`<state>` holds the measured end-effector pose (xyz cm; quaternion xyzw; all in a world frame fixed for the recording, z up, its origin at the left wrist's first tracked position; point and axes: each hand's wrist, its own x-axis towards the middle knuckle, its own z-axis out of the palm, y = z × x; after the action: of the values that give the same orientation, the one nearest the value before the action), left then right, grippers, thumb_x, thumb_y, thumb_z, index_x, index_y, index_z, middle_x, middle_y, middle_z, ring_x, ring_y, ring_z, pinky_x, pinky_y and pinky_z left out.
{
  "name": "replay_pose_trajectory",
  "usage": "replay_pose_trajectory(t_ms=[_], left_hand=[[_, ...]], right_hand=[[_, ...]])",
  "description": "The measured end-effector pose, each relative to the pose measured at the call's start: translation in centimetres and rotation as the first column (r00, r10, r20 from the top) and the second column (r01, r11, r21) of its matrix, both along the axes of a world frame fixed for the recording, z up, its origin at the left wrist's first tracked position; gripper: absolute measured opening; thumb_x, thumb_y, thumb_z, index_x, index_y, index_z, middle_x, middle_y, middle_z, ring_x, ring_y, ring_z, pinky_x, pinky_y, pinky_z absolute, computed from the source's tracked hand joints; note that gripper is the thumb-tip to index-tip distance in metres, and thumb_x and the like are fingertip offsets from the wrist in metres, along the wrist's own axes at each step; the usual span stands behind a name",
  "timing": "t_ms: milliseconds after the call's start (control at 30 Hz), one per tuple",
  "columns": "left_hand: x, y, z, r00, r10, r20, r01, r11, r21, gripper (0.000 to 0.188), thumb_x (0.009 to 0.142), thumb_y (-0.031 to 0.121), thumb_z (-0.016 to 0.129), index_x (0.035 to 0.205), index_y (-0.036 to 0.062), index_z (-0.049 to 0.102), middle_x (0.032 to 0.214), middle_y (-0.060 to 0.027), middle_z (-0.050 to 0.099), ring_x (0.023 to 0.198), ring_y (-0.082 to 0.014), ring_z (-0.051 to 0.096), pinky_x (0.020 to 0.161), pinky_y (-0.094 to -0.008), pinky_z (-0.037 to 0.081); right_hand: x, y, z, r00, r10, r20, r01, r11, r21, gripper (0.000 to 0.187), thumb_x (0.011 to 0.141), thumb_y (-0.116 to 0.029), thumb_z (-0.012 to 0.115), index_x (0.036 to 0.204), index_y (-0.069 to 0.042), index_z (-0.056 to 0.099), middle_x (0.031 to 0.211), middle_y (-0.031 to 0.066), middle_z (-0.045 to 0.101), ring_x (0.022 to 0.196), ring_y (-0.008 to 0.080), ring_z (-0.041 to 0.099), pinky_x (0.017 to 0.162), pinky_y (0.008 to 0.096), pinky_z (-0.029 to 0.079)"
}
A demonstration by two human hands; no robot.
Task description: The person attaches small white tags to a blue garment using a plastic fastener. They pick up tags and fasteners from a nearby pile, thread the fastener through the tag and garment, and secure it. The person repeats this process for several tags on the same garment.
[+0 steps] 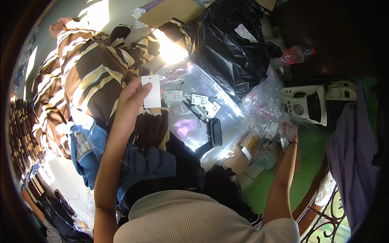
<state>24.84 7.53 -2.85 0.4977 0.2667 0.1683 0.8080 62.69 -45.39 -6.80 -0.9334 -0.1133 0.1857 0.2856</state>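
My left hand [135,91] pinches a blank white card tag [152,94] by its left edge. The tag is upright, with a small hole near its top. My right hand [289,131] reaches to the far side of a heap of clear plastic bags [263,105], next to small packets. Its fingers are too small and covered to make out. Between the hands, a clear plastic sheet [223,97] carries several white labelled tags [174,96], thin loops of cord and a black strap with a dark oval case [215,132].
A black plastic bag [227,44] lies beyond the sheet. At the right are a bottle with a red label [296,55], a white and black speaker [306,104] and a purple cloth [348,162]. A brown striped cloth [93,73] spreads at the left. Cardboard pieces [239,162] lie near my right arm.
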Motion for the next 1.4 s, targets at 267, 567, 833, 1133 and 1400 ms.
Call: replay_pose_trajectory(t_ms=[267,567,833,1133,1400], left_hand=[[0.1,0.0,-0.2,1.000,0.019,-0.004,-0.019,1.000,0.011,0.023,0.085,0.015,0.048,0.103,-0.0001,0.052,0.085,-0.0063,0.060,0.073,-0.0082,0.056,0.066,-0.0195,0.042],[0.0,0.1,-0.2,1.000,-0.010,-0.020,0.011,0.999,0.032,0.023,0.086,0.016,0.048,0.104,0.0015,0.049,0.089,-0.0082,0.060,0.079,-0.0102,0.057,0.072,-0.0216,0.043],[0.1,0.0,-0.2,1.000,0.001,-0.030,0.000,0.999,0.040,0.025,0.086,0.016,0.049,0.105,0.0009,0.050,0.088,-0.0071,0.060,0.078,-0.0098,0.056,0.071,-0.0216,0.042],[0.1,-0.2,0.2,1.000,0.010,-0.026,-0.009,1.000,0.026,0.024,0.086,0.014,0.048,0.105,0.0002,0.051,0.087,-0.0060,0.060,0.075,-0.0088,0.056,0.068,-0.0213,0.043],[0.1,0.1,-0.7,0.999,0.021,-0.034,-0.020,0.999,0.033,0.022,0.085,0.013,0.048,0.103,0.0007,0.050,0.090,-0.0061,0.059,0.079,-0.0091,0.056,0.070,-0.0209,0.042]], right_hand=[[-0.7,-0.9,0.7,0.900,0.099,0.425,0.105,0.896,-0.432,0.015,0.077,-0.016,0.050,0.081,-0.006,0.061,0.077,0.0095,0.061,0.071,0.0229,0.059,0.063,0.0328,0.046],[-3.2,1.8,2.2,0.907,0.109,0.407,0.092,0.892,-0.443,0.017,0.074,-0.015,0.055,0.087,-0.008,0.063,0.084,0.0147,0.062,0.077,0.0272,0.060,0.069,0.0328,0.046],[0.0,-1.4,-1.8,0.967,-0.018,0.255,0.064,0.982,-0.176,0.025,0.080,-0.024,0.053,0.093,-0.004,0.062,0.082,0.0124,0.064,0.074,0.0182,0.062,0.063,0.0302,0.047],[-0.3,-1.7,1.4,0.849,-0.266,0.457,0.237,0.964,0.121,0.019,0.074,-0.019,0.055,0.076,-0.003,0.064,0.066,0.0073,0.062,0.061,0.0146,0.057,0.055,0.0273,0.043],[-1.7,2.6,13.9,0.833,-0.100,0.544,0.356,0.850,-0.389,0.015,0.074,-0.017,0.060,0.076,-0.002,0.061,0.065,0.0066,0.061,0.064,0.0107,0.058,0.055,0.0229,0.043]])
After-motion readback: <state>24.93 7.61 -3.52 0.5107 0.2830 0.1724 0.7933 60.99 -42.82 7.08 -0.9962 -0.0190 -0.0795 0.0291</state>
